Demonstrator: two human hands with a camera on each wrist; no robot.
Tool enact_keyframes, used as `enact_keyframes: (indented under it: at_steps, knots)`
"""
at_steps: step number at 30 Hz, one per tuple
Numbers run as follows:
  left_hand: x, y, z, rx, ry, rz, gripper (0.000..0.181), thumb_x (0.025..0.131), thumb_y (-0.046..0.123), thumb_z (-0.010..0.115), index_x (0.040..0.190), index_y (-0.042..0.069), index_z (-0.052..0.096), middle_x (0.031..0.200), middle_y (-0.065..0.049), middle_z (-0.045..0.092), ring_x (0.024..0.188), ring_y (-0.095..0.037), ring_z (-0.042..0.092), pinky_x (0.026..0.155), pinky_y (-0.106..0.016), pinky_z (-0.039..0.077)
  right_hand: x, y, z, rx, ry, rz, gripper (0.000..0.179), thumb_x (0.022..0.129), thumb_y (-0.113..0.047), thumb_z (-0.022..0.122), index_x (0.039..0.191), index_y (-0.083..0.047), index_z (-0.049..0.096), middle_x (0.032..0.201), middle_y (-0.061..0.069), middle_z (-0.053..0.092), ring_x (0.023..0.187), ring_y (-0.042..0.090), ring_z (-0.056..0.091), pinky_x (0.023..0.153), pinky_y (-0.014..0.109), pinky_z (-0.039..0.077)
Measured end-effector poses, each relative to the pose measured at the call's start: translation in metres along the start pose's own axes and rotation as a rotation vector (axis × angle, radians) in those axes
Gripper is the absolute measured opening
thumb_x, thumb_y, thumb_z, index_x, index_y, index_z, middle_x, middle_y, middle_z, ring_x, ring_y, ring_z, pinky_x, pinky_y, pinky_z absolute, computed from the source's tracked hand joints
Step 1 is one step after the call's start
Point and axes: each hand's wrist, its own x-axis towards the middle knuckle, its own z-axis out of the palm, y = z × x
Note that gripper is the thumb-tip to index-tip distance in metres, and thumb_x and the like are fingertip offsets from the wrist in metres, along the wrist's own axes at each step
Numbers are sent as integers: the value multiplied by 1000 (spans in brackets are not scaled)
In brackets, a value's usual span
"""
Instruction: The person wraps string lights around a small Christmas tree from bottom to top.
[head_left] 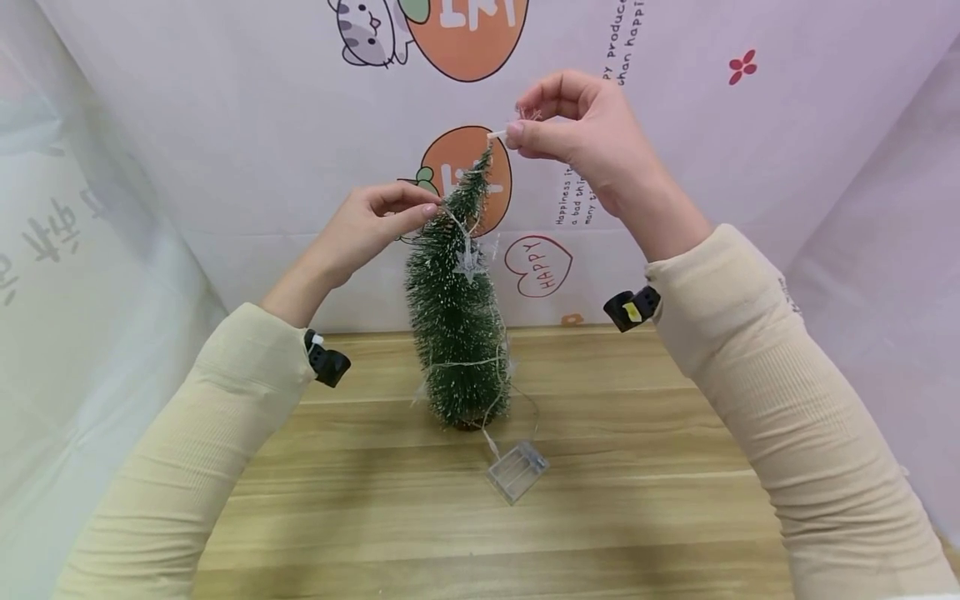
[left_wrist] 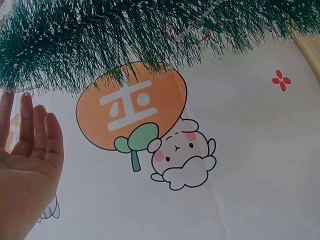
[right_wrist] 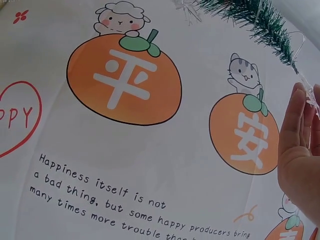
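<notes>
A small green artificial Christmas tree (head_left: 453, 325) with white-flecked tips stands upright, its top bending to the right. A thin string of lights (head_left: 468, 363) winds around it, with a clear star light (head_left: 470, 263) hanging on the upper part. My left hand (head_left: 367, 225) pinches the light wire at the tree's upper left side; its fingertips meet the branches in the left wrist view. Beside the treetop, my right hand (head_left: 581, 137) holds a clear star-shaped light by its white stem (head_left: 498, 134). That light also shows between the fingers in the right wrist view.
A clear battery box (head_left: 519, 472) lies on the wooden table (head_left: 360, 500) in front of the tree, joined to the lights by a wire. Behind stands a white printed backdrop (head_left: 262, 150) with orange fruit drawings and lettering. Black wrist cameras (head_left: 327, 367) sit at both cuffs.
</notes>
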Motion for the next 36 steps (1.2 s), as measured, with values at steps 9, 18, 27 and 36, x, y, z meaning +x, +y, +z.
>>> enact_keyframes:
  at_steps: [9,18,27,36]
  knots:
    - [1,3,2,29,20,-5,25,93,30,62,113,16,67,105,7,64,103,-12,56,92,-32,44,-4,-1,6,-108,-17,-17,10,82,-2,72,84,-9,66,75,-5,65,73,11,59,78,23,47]
    - [2,1,3,26,27,-5,24,94,29,61,112,15,67,106,7,64,103,-11,56,92,-32,44,-9,19,2,-183,-35,106,6,87,-9,69,91,-11,64,75,-10,65,77,8,58,79,23,47]
    - [1,-2,0,31,21,-2,27,95,30,59,117,15,65,112,3,64,106,-11,57,96,-35,45,-11,41,-5,-259,-153,230,17,91,-17,64,105,-8,66,82,-13,68,85,8,61,85,24,48]
    - [1,-3,0,-8,6,10,28,96,29,57,118,13,65,118,0,64,112,-13,56,103,-37,43,-13,54,-6,-260,-248,273,24,92,-14,61,112,0,63,89,-10,70,84,7,62,85,23,51]
